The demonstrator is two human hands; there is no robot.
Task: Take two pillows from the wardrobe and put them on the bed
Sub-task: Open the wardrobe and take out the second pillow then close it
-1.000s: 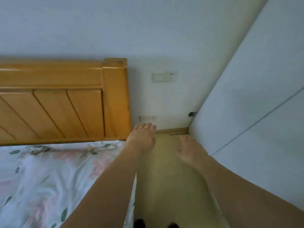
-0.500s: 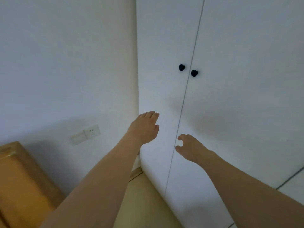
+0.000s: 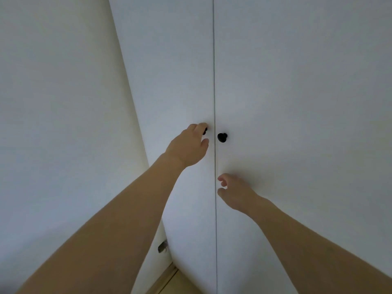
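The white wardrobe (image 3: 297, 102) fills the view, both doors closed along a thin centre seam. A black knob sits on either side of that seam. My left hand (image 3: 187, 145) reaches up to the left knob (image 3: 205, 131); its fingers cover most of the knob and the thumb sits just below, with a gap between them. The right knob (image 3: 222, 137) is bare. My right hand (image 3: 235, 193) hovers lower, in front of the right door, fingers loosely curled and holding nothing. No pillow and no bed are in view.
A plain white wall (image 3: 59, 124) meets the wardrobe's left side. A small metal fitting (image 3: 162, 248) sticks out low in that corner. A wooden skirting board and a strip of pale floor (image 3: 169, 281) show at the bottom.
The view turned from the bed and headboard to face the wardrobe. My left hand rose to the left knob. My right hand came closer to the right door, below its knob.
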